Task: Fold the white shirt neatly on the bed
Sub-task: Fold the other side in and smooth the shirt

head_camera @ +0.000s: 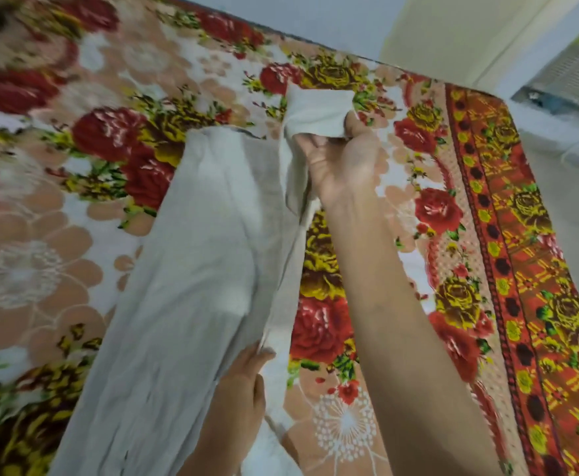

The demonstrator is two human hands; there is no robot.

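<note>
The white shirt (192, 269) is stretched in a long band over the bed, from the lower left up to the middle of the view. My right hand (343, 163) is raised above the bed and pinches a bunched end of the shirt between thumb and fingers. My left hand (243, 383) sits lower, near the bottom centre, gripping the shirt's right edge. The fabric between the two hands is pulled taut. Which part of the shirt each hand holds is unclear from the folds.
The bed wears a floral blanket (58, 235) with red and yellow roses and an orange patterned border (507, 269) along its right edge. Beyond that edge is pale floor or wall, with a grey grille-like unit (576, 77) at top right.
</note>
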